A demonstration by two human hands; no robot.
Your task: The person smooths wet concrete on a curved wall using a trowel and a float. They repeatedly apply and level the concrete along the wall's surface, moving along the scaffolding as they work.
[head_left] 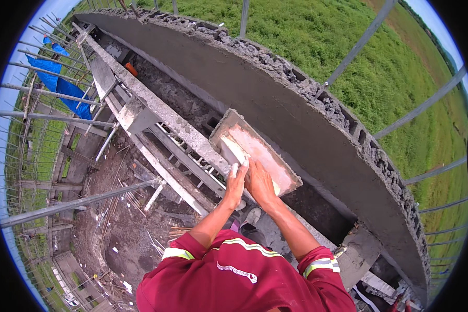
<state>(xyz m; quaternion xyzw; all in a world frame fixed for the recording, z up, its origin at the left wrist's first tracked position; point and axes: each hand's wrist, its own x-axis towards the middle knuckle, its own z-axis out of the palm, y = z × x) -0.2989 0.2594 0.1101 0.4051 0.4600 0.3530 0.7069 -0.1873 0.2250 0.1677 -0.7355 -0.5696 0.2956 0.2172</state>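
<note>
Both your hands are close together over the shallow tray [259, 151], which has a pinkish inside and a grey, crusted rim. Your left hand [235, 183] has its fingers near to each other and pointing away from you, at the tray's left part; your right hand [260, 182] is just beside it, with fingers partly bent. Both are at a long pale strip [233, 148], which lies slantwise over the tray and shows beyond your fingers. How far each hand is closed, and whether it grips the strip or only presses on it, I cannot tell, because your hands cover this part. The tray is in front of you, between the long, crusted beam [166, 112] on its left and the grey wall [317, 135] on its right. This wall has a rough, broken top, and green grass [322, 31] spreads behind it. Far to the left hangs a blue sheet [49, 75] among poles.
</note>
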